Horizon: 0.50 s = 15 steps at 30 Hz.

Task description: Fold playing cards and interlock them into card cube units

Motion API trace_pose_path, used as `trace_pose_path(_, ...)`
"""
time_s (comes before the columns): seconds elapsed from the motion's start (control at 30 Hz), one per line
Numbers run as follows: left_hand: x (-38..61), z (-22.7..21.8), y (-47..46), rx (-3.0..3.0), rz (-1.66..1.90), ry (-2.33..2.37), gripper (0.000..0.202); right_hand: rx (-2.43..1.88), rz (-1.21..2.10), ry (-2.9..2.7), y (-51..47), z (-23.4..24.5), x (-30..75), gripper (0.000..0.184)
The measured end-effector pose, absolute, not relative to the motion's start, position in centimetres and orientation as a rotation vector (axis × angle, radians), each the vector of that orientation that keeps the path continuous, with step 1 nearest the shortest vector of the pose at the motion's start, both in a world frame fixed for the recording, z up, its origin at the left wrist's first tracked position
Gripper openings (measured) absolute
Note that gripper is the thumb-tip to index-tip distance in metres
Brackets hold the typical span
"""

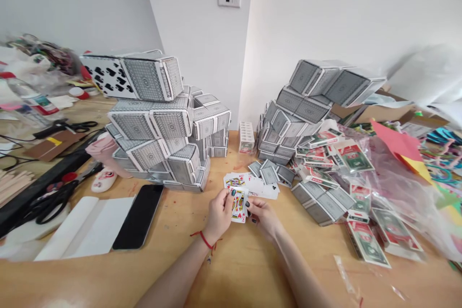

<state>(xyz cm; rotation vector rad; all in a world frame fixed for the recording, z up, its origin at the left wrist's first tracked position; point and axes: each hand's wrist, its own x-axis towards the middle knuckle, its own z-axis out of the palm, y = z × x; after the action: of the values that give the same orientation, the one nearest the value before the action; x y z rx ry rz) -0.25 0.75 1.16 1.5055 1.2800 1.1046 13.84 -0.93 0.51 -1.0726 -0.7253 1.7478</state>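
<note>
My left hand (219, 214) grips a few playing cards (238, 206), with the king of hearts facing up. At their right edge, my right hand (263, 217) pinches the same cards between thumb and fingers. Just beyond lie loose face-up cards (265, 188) spread on the wooden table (234, 269). Several small folded card pieces (269, 173) rest behind and on those. To the right sits a block of folded cards (323, 202). Stacked structures of folded cards rise at the left (151, 125) and the right (288, 122).
A black phone (139, 216) and white folded paper (88, 226) lie at the left, near black scissors (54, 202). Card boxes (368, 243) are heaped at the right beside plastic wrapping (393, 173). A bottle (39, 101) lies far left. A small clear pack (247, 137) stands by the wall.
</note>
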Motion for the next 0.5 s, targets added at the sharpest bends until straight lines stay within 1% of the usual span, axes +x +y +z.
trace_pose_path(0.33, 0.3, 1.1, 0.3, 1.554, 1.099, 1.322, 0.028, -1.192, 1.488, -0.880, -0.6, -1.3, 13.6, 0.035)
trace_pose_path(0.5, 0.8, 1.2, 0.1, 1.643, 1.081, 1.367, 0.026, -1.152, 1.383, -0.966, -0.9, -0.6, 13.1, 0.030)
